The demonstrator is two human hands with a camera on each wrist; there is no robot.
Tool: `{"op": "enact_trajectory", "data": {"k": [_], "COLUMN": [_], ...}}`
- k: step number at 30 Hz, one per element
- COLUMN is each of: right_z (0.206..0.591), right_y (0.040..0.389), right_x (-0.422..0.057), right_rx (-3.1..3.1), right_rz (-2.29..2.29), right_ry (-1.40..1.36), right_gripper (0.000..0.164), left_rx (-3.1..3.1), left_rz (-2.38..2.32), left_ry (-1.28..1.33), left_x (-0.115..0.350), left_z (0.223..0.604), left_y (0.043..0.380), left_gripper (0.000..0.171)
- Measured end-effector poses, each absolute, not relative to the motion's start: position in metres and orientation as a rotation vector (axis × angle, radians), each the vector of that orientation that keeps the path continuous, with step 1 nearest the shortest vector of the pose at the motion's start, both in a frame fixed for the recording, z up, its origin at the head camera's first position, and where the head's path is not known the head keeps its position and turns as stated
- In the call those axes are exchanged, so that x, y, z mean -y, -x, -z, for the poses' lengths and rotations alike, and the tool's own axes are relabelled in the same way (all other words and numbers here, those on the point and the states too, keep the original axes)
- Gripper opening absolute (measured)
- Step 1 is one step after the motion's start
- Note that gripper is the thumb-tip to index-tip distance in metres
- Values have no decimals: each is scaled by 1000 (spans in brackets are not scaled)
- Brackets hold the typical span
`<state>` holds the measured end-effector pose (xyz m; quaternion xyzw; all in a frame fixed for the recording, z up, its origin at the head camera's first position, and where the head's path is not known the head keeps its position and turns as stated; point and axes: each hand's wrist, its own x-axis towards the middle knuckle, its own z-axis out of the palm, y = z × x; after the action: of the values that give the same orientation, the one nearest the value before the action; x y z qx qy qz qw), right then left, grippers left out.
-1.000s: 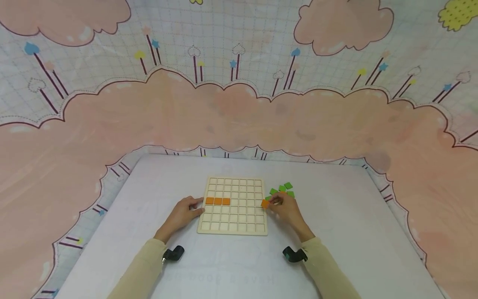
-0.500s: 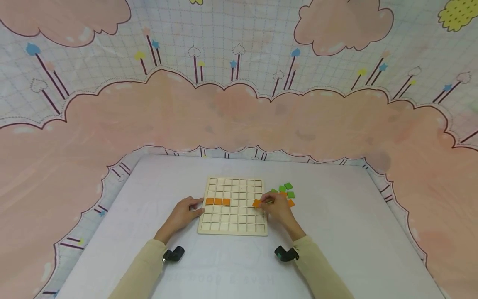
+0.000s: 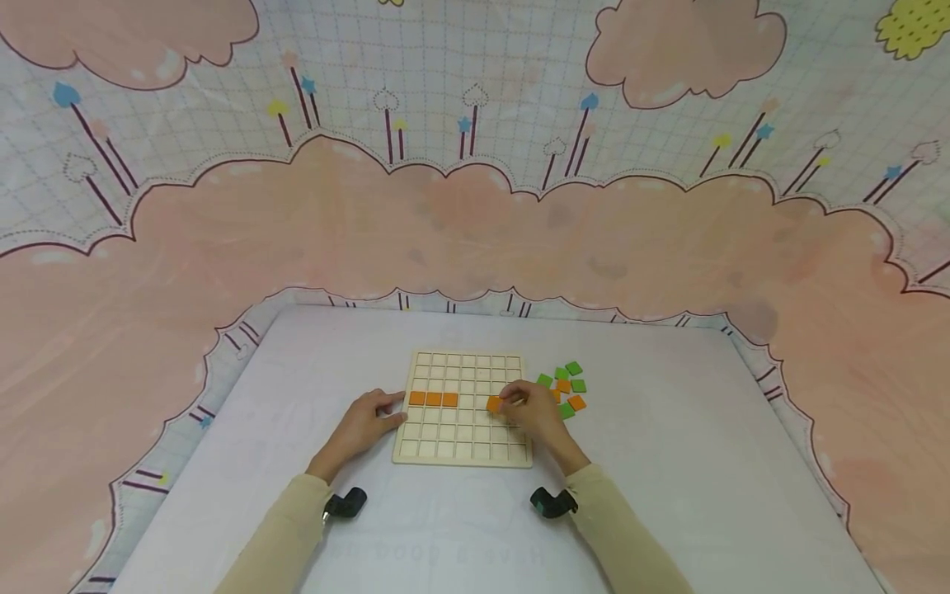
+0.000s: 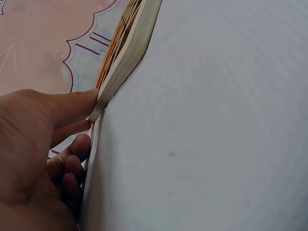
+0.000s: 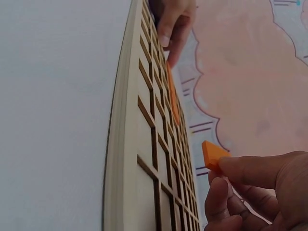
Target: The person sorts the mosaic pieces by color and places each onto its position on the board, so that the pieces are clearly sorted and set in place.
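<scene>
A pale wooden grid board (image 3: 463, 429) lies on the white table. Three orange square tiles (image 3: 434, 399) fill a row of its cells from the left edge. My left hand (image 3: 365, 422) rests against the board's left side, thumb and forefinger extended to the edge; the left wrist view shows the fingertips (image 4: 89, 98) right at the rim. Between thumb and fingers, my right hand (image 3: 536, 410) pinches another orange tile (image 5: 211, 155). That tile overlaps the right-hand cells of the same row in the head view, and the right wrist view shows it raised over the board.
Right of the board lies a loose group of green tiles (image 3: 574, 368) and orange tiles (image 3: 577, 403), partly behind the right hand. A black wrist camera (image 3: 346, 503) sits on each forearm. A patterned cloth (image 3: 475, 231) hangs behind the white table (image 3: 668, 429).
My right hand has carried the pinched orange tile leftward from the board's right edge over its cells, uncovering more loose tiles. The left hand and the board have stayed in place.
</scene>
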<state>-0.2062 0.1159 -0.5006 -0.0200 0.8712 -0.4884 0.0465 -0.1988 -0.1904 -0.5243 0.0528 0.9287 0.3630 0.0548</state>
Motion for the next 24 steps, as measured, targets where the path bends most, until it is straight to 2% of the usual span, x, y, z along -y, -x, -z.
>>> {"op": "enact_trajectory", "data": {"k": [24], "right_z": [502], "right_y": [222], "right_x": [-83], "right_rx": [-2683], "right_rz": [1444], "right_ry": [225], "right_gripper": [10], "left_rx": [-2828], "left_rz": [-1092], "left_ry": [-165], "left_x": [190], "left_z": [524], "left_y": [199], "left_gripper": [47]}}
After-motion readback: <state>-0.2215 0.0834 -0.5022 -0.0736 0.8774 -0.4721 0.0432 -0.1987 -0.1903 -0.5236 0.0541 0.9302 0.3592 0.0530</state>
